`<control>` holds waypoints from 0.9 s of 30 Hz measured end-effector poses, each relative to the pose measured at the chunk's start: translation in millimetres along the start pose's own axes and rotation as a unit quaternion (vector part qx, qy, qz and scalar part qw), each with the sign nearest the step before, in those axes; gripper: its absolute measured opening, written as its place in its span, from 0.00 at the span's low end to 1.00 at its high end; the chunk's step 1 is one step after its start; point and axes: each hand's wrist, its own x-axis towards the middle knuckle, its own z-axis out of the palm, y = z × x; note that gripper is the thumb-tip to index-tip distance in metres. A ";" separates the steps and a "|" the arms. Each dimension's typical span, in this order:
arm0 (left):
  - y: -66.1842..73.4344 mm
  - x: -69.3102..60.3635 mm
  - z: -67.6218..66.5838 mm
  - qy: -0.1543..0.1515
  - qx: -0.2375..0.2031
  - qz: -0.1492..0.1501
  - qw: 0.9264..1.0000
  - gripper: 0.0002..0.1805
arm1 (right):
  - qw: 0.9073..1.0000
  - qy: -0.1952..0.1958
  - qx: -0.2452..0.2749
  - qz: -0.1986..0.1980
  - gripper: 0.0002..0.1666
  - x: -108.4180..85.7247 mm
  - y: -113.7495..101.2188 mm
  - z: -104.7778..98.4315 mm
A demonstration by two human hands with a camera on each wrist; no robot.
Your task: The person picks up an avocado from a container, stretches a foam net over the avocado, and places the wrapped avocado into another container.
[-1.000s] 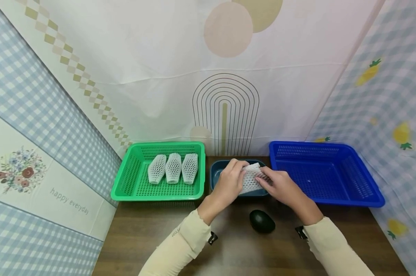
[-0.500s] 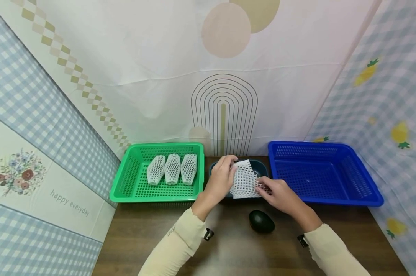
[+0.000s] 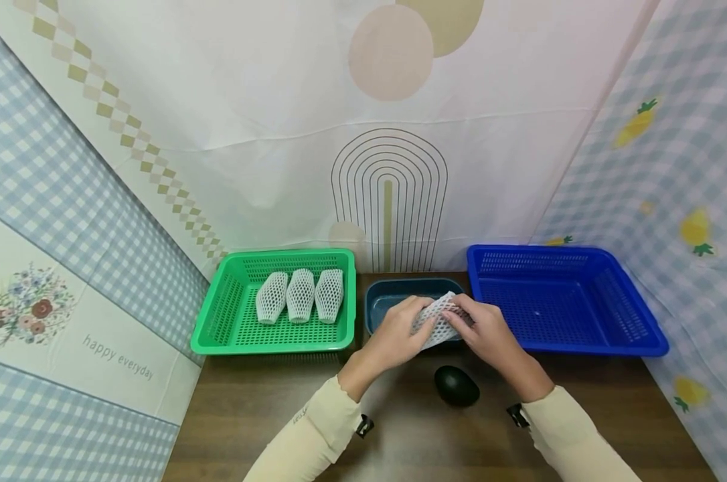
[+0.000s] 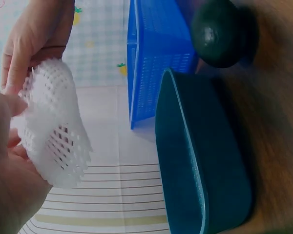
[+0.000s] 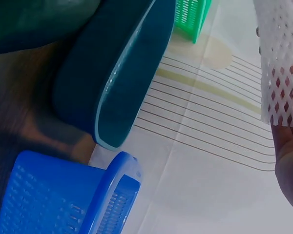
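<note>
A white foam net sleeve is held above the dark teal bin by both hands. My left hand grips its left side, thumb in front. My right hand pinches the sleeve's upper right part between thumb and fingers. In the left wrist view the foam net sleeve looks hollow and slightly flattened, with nothing visible inside. On the table below the hands lies a dark green avocado, touched by neither hand. The teal bin stands behind the hands, its front partly hidden by them.
To the left, a green basket contains three net-wrapped pieces lying side by side. A blue basket stands on the right, its perforated floor showing. A patterned cloth hangs behind the brown wooden table.
The foam net sleeve was spread flat toward the left half a second ago; now it is bunched and tilted between closer hands. My left hand has shifted right. The avocado lies where it was.
</note>
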 end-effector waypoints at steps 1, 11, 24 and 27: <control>0.1 -0.3 0.1 0.008 -0.002 0.002 1.000 0.16 | 1.000 -0.004 0.003 0.006 0.17 0.4 -0.5 -0.3; -9.6 0.5 -6.8 0.081 -0.003 -0.020 0.997 0.11 | 0.997 -0.075 -0.019 0.029 0.20 -9.1 3.6 3.0; -22.3 -10.3 -2.5 0.061 -0.075 -0.098 0.990 0.12 | 0.997 -0.076 -0.007 0.021 0.15 -17.6 2.7 5.1; -25.9 -14.6 3.0 0.034 -0.114 -0.114 0.986 0.15 | 0.998 -0.060 -0.011 0.005 0.16 -13.9 0.6 3.5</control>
